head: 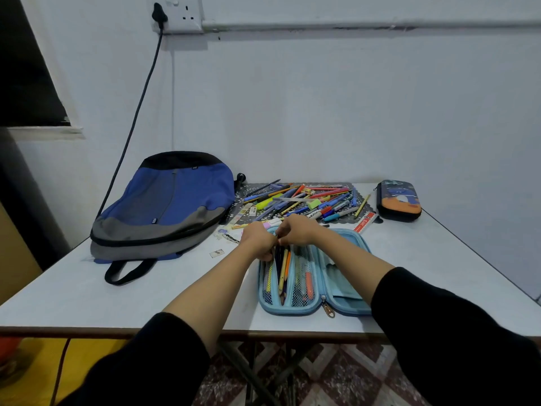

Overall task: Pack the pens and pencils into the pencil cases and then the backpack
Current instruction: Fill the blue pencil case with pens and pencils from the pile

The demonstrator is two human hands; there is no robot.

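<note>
Head view, centre frame: left hand (257,240) and right hand (295,230) curl tightly round pens (278,256) entering the case (348,288), where a tip snagging the mesh (298,276) could spill them.

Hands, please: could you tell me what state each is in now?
Left hand: closed on the pencils in the pencil case.
Right hand: curled; grip cannot be told.

Home study corner, plain room.
Seen: folding table (87,288) against painted wall (351,112), wall socket (178,14), patterned floor tiles (336,376), school backpack (164,200).
</note>
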